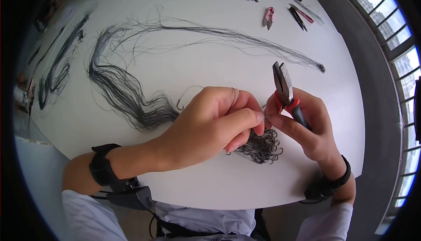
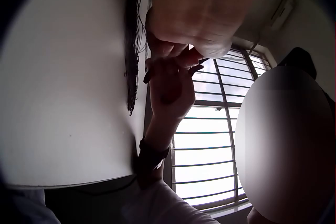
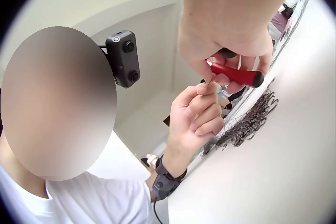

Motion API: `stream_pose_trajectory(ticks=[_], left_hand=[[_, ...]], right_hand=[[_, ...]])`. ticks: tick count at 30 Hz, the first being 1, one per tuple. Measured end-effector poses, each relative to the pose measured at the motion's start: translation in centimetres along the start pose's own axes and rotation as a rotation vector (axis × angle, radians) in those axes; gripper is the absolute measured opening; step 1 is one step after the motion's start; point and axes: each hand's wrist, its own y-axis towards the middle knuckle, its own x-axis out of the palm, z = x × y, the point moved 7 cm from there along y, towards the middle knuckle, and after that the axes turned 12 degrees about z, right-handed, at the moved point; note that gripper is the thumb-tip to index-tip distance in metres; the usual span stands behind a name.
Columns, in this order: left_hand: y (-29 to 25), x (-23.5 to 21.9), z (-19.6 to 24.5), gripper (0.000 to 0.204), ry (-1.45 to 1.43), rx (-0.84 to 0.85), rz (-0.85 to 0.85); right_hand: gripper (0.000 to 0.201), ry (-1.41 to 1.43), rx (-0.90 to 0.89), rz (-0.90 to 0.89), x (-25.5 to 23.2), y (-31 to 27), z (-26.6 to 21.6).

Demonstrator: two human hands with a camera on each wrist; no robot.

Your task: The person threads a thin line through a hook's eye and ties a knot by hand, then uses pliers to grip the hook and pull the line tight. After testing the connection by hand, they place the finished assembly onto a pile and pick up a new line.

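Observation:
My left hand point(image 1: 215, 124) pinches a thin fishing line between thumb and forefinger, and a loop of it passes round a finger. Tip to tip with it, the thumb of my right hand point(image 1: 309, 129) presses at the same spot; what lies between the fingertips is too small to tell. Pliers point(image 1: 284, 85) with red and black handles are held in my right hand, their jaws pointing away from me. Beneath both hands lies a cluster of dark fish hooks point(image 1: 263, 148). A single fish hook point(image 1: 180, 105) shows left of my left hand, beside the thick bundle of dark lines point(image 1: 127, 96).
Long loose strands point(image 1: 210, 31) stretch across the white table point(image 1: 197, 67) to a knotted end at right. Farther back lie pink thread snips point(image 1: 269, 18) and a black-and-pink pair point(image 1: 299, 18). Other dark bundles point(image 1: 61, 61) lie at left; barred windows point(image 1: 386, 17) are at right.

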Motion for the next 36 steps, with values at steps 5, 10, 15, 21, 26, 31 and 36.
stream_pose_trajectory(ticks=[5,10,15,21,26,31,36], left_hand=[[0.1,0.4,-0.5,0.016,-0.026,-0.022,-0.075],[0.5,-0.9,0.1,0.017,-0.076,0.034,0.073],[0.5,-1.4,0.4,0.018,-0.172,0.018,0.075],[0.5,-0.9,0.4,0.015,-0.330,-0.035,-0.009],[0.3,-0.1,0.6,0.013,-0.371,-0.070,-0.087],[0.4,0.0,0.5,0.015,-0.426,-0.092,-0.102],[0.4,0.0,0.6,0.015,-0.431,-0.078,-0.123]], right_hand=[[0.011,-0.025,-0.110,0.104,-0.2,0.2,-0.3],[0.018,-0.212,-0.385,0.322,-1.6,0.5,-0.5],[0.023,-0.454,-0.501,0.352,-1.4,0.3,-1.5],[0.025,-0.523,-0.604,0.396,-0.9,0.0,-2.3],[0.027,-0.559,-0.649,0.423,-0.8,-0.2,-2.5],[0.030,-0.571,-0.611,0.468,-1.0,-0.3,-2.3],[0.030,-0.589,-0.649,0.440,-0.7,-0.3,-2.4]])
